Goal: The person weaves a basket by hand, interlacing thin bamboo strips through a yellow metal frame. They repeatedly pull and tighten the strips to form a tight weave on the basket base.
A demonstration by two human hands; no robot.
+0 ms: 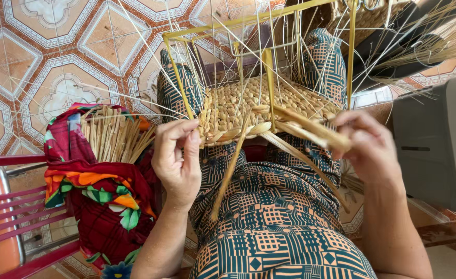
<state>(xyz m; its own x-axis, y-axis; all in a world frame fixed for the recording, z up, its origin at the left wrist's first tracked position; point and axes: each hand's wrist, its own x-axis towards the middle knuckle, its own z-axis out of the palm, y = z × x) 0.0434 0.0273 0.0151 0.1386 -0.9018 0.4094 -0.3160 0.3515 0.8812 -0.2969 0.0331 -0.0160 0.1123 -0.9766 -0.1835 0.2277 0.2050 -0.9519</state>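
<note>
A half-woven straw basket (241,106) on a yellow wire frame (222,26) rests on my lap, which is covered in patterned green and orange cloth. My left hand (177,157) pinches the woven rim at its near left edge, thumb on top. My right hand (368,147) is closed on a flat straw strand (310,126) that runs from the weave out to the right. Several thin loose stalks stick up and outward from the weave.
A bundle of cut straw strands (112,135) stands wrapped in a red flowered cloth (104,199) at my left, on a red metal chair (11,206). A grey plastic object (437,144) is at the right. Patterned floor tiles (47,57) lie beyond.
</note>
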